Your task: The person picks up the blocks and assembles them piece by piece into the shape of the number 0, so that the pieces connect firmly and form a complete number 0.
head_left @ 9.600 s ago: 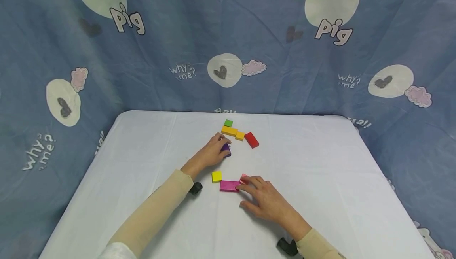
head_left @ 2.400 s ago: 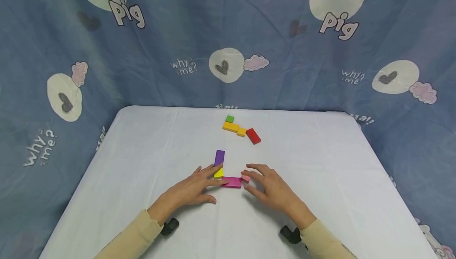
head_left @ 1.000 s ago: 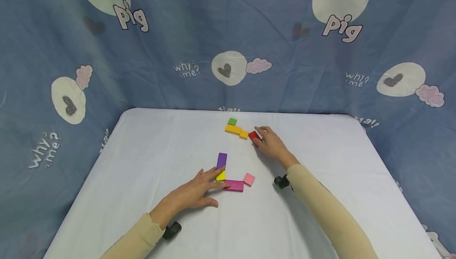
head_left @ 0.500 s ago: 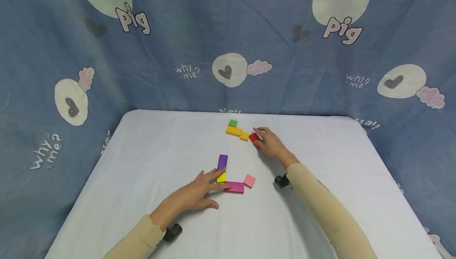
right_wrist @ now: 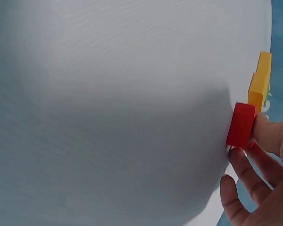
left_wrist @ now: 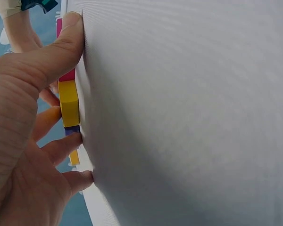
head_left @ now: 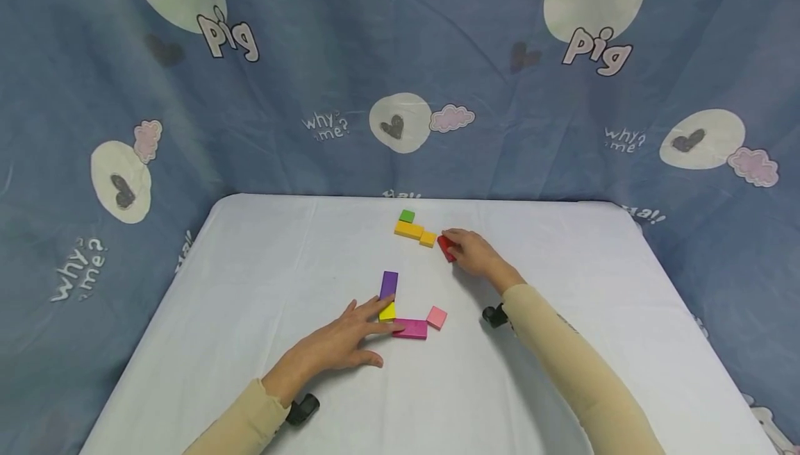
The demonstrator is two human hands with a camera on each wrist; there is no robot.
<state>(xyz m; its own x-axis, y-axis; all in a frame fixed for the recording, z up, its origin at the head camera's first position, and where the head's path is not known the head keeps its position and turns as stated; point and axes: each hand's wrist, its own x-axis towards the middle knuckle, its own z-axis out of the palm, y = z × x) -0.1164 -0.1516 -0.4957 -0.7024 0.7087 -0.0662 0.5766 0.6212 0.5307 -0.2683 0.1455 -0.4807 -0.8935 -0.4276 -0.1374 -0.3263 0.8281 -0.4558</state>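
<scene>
R hand (head_left: 475,252) fingers narrow, thumb + fingertips pinching red blk (head_left: 446,248), far side, slightly R of ctr. L hand (head_left: 340,339) fingers spread wide: one over the join of yellow blk (head_left: 387,312) & purple blk (head_left: 389,285), another on L end of magenta blk (head_left: 412,330). Pink blk (head_left: 437,317) angled at magenta's R end, contact unclear. Just L of red: small orange blk (head_left: 428,239), then long orange blk (head_left: 409,230), green blk (head_left: 407,216) behind. All on white tbl (head_left: 300,246); blue printed curtain (head_left: 287,59) at far side.
</scene>
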